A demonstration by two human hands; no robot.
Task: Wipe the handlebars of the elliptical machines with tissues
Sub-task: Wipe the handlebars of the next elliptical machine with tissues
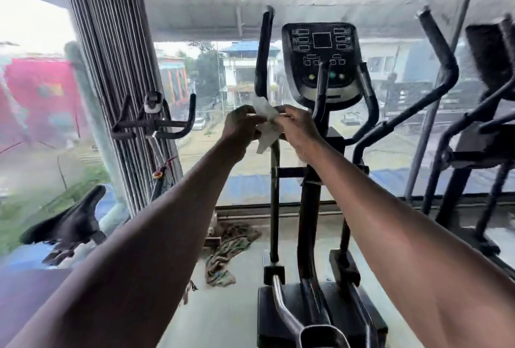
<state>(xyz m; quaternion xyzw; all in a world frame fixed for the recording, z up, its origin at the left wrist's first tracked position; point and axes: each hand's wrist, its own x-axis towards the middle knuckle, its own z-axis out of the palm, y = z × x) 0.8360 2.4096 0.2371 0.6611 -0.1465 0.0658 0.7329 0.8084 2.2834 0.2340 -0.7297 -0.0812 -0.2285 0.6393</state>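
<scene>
A black elliptical machine stands in front of me with its console (pixel 322 60) at the top. Its left moving handlebar (pixel 263 52) rises beside the console, and its right one (pixel 440 49) curves up on the other side. Both my hands are stretched out at chest height in front of the left handlebar's lower part. My left hand (pixel 241 124) and my right hand (pixel 296 127) each pinch a white tissue (pixel 266 124) held between them. The tissue hangs crumpled and hides the bar behind it.
A second elliptical (pixel 485 136) stands at the right. At the left is an exercise bike with its handlebar (pixel 156 122) and black saddle (pixel 69 222). A crumpled rag (pixel 228 250) lies on the floor by the large window (pixel 211 83). Folded blinds (pixel 117 69) hang left.
</scene>
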